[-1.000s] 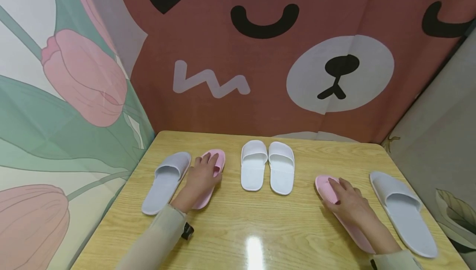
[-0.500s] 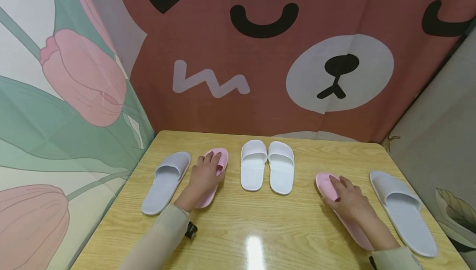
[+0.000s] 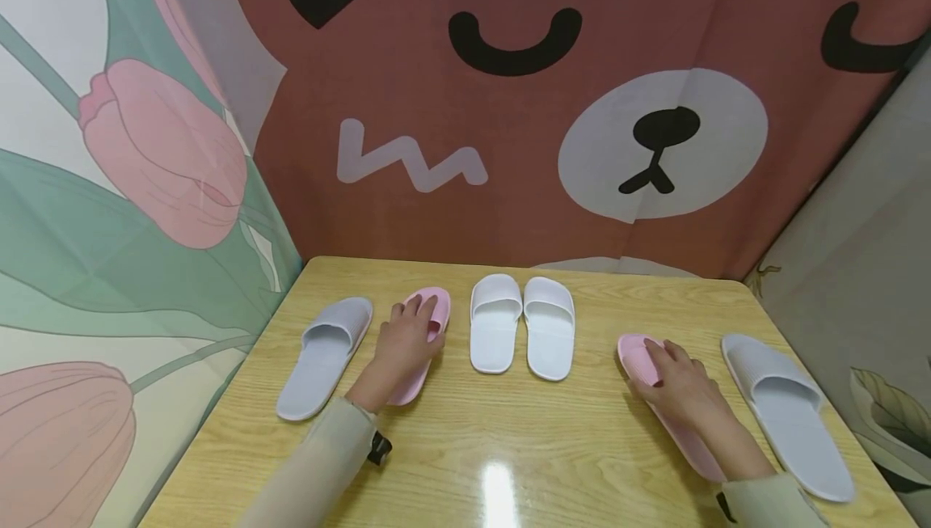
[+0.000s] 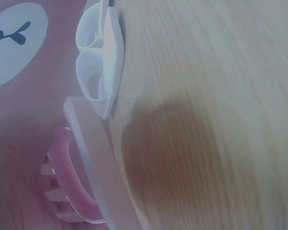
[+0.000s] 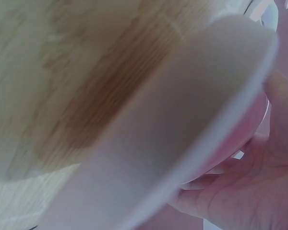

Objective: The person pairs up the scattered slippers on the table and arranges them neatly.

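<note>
In the head view, my left hand [image 3: 403, 348] grips a pink slipper [image 3: 413, 386] over its strap, thumb on the right side. The left wrist view shows that slipper's sole edge [image 4: 98, 158] close above the table. On the right, my right hand [image 3: 682, 392] holds the other pink slipper [image 3: 687, 449] across the strap. Its pale underside [image 5: 168, 115] faces the right wrist camera, tilted off the wood, with fingers around the upper. Between the hands, a white slipper [image 3: 494, 338] and its mate [image 3: 550, 342] lie side by side, toes to the back.
A larger grey slipper [image 3: 316, 374] lies left of my left hand, and its match [image 3: 807, 431] lies right of my right hand. The wooden table [image 3: 509, 431] meets a bear-printed curtain [image 3: 407, 221] at the back, with printed cloth on both sides.
My left hand has moved slightly right and away with its pink slipper, nearer the white pair. The right pink slipper has shifted slightly away with my right hand. The other slippers stay put.
</note>
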{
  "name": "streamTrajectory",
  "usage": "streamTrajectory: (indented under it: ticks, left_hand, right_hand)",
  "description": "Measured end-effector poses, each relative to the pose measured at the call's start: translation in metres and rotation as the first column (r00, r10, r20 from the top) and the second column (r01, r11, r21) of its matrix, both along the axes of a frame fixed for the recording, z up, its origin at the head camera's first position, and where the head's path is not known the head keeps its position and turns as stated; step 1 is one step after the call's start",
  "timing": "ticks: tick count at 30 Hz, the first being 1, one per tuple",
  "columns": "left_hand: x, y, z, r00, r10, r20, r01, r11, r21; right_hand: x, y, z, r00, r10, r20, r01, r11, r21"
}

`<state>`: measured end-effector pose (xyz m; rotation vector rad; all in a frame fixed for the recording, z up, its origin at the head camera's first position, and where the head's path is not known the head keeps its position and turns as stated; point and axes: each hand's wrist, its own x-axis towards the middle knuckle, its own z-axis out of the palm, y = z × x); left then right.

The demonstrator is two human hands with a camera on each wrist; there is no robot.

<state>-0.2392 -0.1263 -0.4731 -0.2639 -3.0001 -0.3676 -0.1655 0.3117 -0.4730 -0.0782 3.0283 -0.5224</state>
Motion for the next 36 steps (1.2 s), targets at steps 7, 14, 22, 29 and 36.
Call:
streamTrajectory:
  ticks: [7,14,22,29,36]
  left_hand:
    - [-0.003,0.005,0.001,1.000,0.002,0.007,-0.002,1.000,0.014]
    - [-0.004,0.010,0.003,1.000,-0.008,0.001,0.008,1.000,0.028]
    - [-0.004,0.017,0.004,1.000,-0.014,0.009,0.014,0.999,0.046]
    - [-0.006,0.023,0.004,1.000,-0.021,-0.005,0.021,0.998,0.056]
    - [-0.007,0.031,0.005,1.000,-0.027,-0.002,0.027,0.999,0.040]
  right_hand:
    - [-0.004,0.002,0.001,1.000,-0.004,-0.006,0.004,1.000,-0.006]
    - [-0.009,0.003,0.002,1.000,-0.012,0.006,0.012,1.000,-0.019]
    - [-0.014,0.004,0.003,0.999,-0.029,0.014,0.029,0.999,-0.014]
    - [-0.017,0.004,0.007,0.999,-0.043,0.024,0.043,0.999,-0.018]
    - [-0.020,0.003,0.011,0.997,-0.059,0.044,0.060,0.998,-0.022]
